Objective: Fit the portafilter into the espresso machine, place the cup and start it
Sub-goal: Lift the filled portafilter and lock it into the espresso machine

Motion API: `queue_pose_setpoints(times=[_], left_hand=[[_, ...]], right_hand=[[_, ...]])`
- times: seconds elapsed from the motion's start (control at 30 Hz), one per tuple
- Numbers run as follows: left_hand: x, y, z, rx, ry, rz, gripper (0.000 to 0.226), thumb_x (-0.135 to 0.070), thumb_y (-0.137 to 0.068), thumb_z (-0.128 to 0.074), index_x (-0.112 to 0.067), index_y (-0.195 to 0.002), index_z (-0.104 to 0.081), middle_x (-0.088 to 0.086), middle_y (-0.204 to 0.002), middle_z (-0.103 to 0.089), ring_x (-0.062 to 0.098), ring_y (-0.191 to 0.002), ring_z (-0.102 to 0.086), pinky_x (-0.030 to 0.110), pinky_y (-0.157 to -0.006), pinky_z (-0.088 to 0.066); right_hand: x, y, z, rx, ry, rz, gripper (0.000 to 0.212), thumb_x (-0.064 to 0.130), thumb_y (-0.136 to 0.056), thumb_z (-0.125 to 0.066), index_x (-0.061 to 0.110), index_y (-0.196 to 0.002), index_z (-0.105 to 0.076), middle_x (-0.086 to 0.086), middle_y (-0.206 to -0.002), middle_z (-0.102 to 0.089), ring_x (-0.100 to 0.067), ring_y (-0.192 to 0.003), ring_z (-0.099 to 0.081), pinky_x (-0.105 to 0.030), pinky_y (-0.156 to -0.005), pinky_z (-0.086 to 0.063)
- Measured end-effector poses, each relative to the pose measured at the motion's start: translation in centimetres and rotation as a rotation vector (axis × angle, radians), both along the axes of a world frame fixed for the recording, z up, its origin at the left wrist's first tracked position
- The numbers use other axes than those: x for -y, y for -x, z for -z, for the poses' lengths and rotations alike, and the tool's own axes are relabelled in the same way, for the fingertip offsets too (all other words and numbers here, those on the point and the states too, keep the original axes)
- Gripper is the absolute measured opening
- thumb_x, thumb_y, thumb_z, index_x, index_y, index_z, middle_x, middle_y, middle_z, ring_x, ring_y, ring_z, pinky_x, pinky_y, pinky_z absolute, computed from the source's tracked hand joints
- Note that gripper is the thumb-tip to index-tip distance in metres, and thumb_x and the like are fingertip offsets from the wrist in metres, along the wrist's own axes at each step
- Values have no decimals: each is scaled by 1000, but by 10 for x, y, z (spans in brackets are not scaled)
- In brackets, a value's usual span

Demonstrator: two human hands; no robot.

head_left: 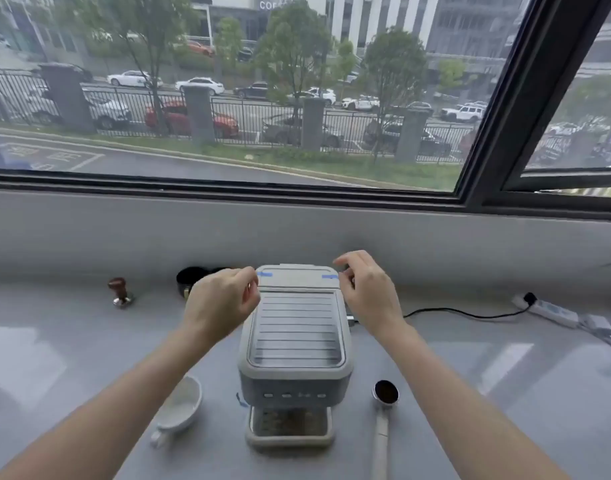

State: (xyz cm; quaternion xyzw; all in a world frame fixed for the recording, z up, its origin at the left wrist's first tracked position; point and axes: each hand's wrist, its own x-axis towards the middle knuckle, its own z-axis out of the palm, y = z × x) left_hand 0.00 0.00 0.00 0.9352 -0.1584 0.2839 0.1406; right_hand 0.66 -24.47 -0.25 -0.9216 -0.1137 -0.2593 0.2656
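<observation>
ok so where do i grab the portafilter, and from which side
Grab the portafilter by its long pale handle, with the right hand coming from above on the near side. It lies flat right of the machine, basket away from you and full of grounds, so keep it level.

Both my bare forearms reach forward, roughly level with each other. My left hand (224, 301) and right hand (368, 292) hang loosely curled, fingers bent inward, holding nothing.
</observation>
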Motion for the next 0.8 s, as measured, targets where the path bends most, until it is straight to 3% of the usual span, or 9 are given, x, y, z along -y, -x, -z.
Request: queue_pose_setpoints(times=[0.17,0.27,0.37,0.43,0.5,0.57,0.63,0.7,0.8], left_hand=[[-2,48,77,-212,322,-110,27,-38,-80,-29,-17,-69,-42,-1,-50,-49,28,-48,-46,35,-45,-36],[-3,81,116,-298,530,-168,23,-36,-85,-28,-19,-76,-41,-2,-50,-45,28,-48,-48,36,-47,-31],[0,100,150,-434,642,-245,24,-32,-91,-28,-18,-79,-43,5,-59,-52,31,-59,-54,39,-53,-33],[3,105,166,-532,602,-238,21,-34,-92,-32,-21,-78,-41,3,-61,-55,29,-61,-56,42,-57,-40],[11,107,177,-639,510,-233,12,-26,-92,-43,-25,-80,-42,-4,-61,-56,20,-59,-56,38,-55,-41],[22,110,185,-717,472,-198,8,-22,-90,-48,-25,-84,-44,-5,-64,-57,12,-58,-54,34,-53,-38],[31,112,190,-781,444,-173,4,-22,-88,-49,-22,-84,-47,-3,-67,-58,17,-61,-55,32,-52,-38],[40,112,194,-842,391,-136,3,-23,-86,-49,-22,-84,-47,-2,-65,-56,21,-61,-54,33,-52,-37],[55,114,199,-961,310,-85,6,-25,-85,-46,-20,-86,-49,-5,-68,-53,23,-65,-51,32,-54,-37]], right_hand=[[20,29,78,-199,-182,197,16,10,-90,-50,13,-99,-63,0,-101,-61,-18,-80,-58,-29,-67,-45],[34,55,133,-444,-269,379,15,9,-88,-48,13,-96,-60,-1,-98,-57,-20,-82,-52,-30,-69,-40],[44,79,188,-701,-286,500,17,9,-84,-43,19,-71,-46,-2,-80,-45,-26,-70,-41,-31,-56,-32],[50,89,216,-803,-304,579,22,25,-90,-40,13,-72,-44,-10,-85,-50,-29,-69,-42,-32,-57,-36],[54,93,236,-875,-333,633,32,34,-92,-39,4,-89,-52,-16,-99,-55,-33,-79,-50,-35,-67,-41],[55,94,248,-954,-330,657,31,21,-88,-47,1,-112,-50,-19,-117,-53,-38,-102,-55,-40,-79,-45],[54,95,253,-1029,-347,666,41,12,-85,-52,-1,-122,-43,-20,-127,-49,-40,-114,-53,-41,-85,-45],[56,93,259,-1075,-380,679,43,12,-84,-53,-4,-121,-43,-21,-127,-52,-39,-113,-54,-37,-80,-43],[59,91,262,-1153,-418,656,28,15,-81,-55,-2,-103,-53,-17,-107,-61,-34,-91,-56,-31,-70,-41]])
